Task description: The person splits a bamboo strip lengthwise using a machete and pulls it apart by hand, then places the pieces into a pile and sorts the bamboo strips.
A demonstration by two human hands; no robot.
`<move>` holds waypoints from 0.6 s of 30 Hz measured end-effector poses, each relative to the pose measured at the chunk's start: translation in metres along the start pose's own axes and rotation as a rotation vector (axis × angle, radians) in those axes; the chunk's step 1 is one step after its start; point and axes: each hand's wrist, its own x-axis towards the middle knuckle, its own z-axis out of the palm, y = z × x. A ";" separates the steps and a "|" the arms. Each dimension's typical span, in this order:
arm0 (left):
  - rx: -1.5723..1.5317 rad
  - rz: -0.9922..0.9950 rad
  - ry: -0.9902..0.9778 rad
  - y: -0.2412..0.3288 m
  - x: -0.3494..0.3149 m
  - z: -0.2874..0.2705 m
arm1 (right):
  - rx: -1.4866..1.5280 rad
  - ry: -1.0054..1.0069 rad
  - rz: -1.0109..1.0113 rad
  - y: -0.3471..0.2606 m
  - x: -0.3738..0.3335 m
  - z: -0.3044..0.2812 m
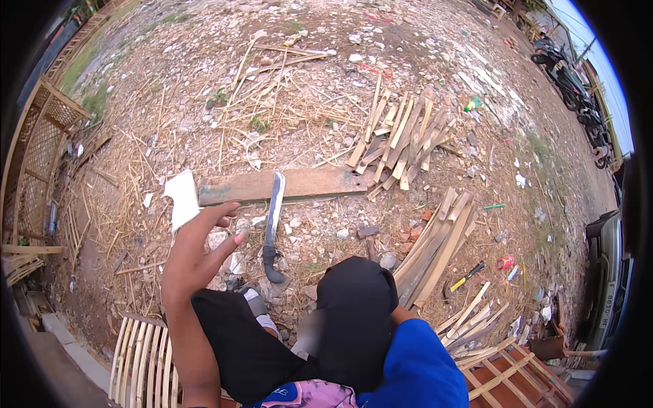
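My left hand (207,248) reaches forward above the rubble, thumb and fingers apart, with nothing held. Just right of it lies a machete (275,217), its dark handle toward me and its blade tip resting over a wooden plank (313,185). A white flat piece (181,200) lies by the plank's left end, close beyond my hand. My right arm in a blue sleeve goes behind my right knee, where only a bit of skin shows; that hand is hidden. Beyond my right knee rests a bundle of wooden slats (439,248).
A loose pile of short wood strips (401,143) lies at the plank's right end. A yellow-black tool (467,277) is on the ground at right. Slatted frames (143,357) stand near me on both sides. Motorcycles (564,71) and a vehicle (605,272) are at the right edge.
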 end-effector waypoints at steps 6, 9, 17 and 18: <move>-0.049 -0.054 -0.026 0.003 0.006 0.008 | 0.098 0.009 0.047 0.011 0.008 -0.007; -0.017 -0.041 -0.040 0.001 0.013 0.012 | 0.141 0.017 0.067 0.013 0.012 -0.007; 0.004 0.000 -0.035 0.003 0.019 0.015 | 0.319 0.068 0.073 0.015 0.029 -0.002; 0.003 0.009 -0.031 0.004 0.020 0.016 | 0.388 0.094 0.068 0.019 0.034 -0.004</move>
